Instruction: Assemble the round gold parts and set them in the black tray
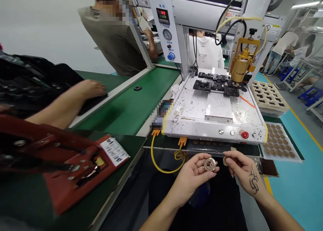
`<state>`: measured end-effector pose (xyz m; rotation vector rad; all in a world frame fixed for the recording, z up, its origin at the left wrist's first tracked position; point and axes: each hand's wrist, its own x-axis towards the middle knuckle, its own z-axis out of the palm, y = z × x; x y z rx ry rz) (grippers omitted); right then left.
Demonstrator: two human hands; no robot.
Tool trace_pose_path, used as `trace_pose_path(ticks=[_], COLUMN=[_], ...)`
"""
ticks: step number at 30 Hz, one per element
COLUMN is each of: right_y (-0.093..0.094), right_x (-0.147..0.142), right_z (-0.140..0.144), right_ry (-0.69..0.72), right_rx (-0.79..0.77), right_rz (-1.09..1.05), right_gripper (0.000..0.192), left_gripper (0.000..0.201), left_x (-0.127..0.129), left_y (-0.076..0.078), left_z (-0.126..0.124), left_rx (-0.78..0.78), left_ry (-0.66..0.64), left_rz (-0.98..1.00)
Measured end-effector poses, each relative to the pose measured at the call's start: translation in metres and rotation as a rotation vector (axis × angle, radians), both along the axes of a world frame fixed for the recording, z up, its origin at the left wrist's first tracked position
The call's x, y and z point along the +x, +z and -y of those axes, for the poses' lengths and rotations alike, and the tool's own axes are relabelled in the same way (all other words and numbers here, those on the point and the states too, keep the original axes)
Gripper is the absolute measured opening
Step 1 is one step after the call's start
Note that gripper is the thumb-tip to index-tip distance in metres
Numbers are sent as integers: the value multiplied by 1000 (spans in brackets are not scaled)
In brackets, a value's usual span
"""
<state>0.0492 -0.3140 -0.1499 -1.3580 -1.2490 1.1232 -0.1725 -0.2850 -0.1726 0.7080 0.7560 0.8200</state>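
Note:
My left hand [198,170], palm up, holds a round metallic ring-shaped part [209,164] in its fingers. The ring has a shiny copper-toned rim and an open middle. Beside it, my right hand [238,167] pinches a small brown disc [225,161] between thumb and fingers. The two hands are apart, above my lap and in front of the machine's front edge. Several similar brown discs [279,140] lie in rows on a clear sheet to the right.
A white dispensing machine [186,123] with a gold-coloured head [239,69] and black fixtures [217,84] stands ahead. To the left are a red press [73,180], a green conveyor belt [121,113] and a co-worker's arm [68,99]. A pale tray [270,96] sits right; a yellow cable [153,157] hangs down.

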Motion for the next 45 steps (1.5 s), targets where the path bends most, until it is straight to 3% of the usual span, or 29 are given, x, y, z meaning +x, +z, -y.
trace_pose_path(ticks=[4, 10, 23, 35, 45], right_y=[-2, -22, -2, 1, 0], right_x=[-10, -7, -15, -22, -13], right_z=[-8, -8, 6, 0, 3], right_ry=[22, 85, 195, 263, 215], right_rx=[-118, -249, -356, -305, -311], right_rz=[-179, -347, -463, -242, -306], right_gripper=[45, 40, 38, 47, 42], left_gripper=[68, 61, 51, 50, 48], left_x=[-8, -18, -24, -24, -25], left_y=[10, 21, 18, 17, 19], left_z=[9, 22, 36, 38, 39], left_rx=[-51, -60, -16, -30, -97], left_ry=[33, 73, 126, 135, 137], left_rz=[16, 48, 83, 118, 177])
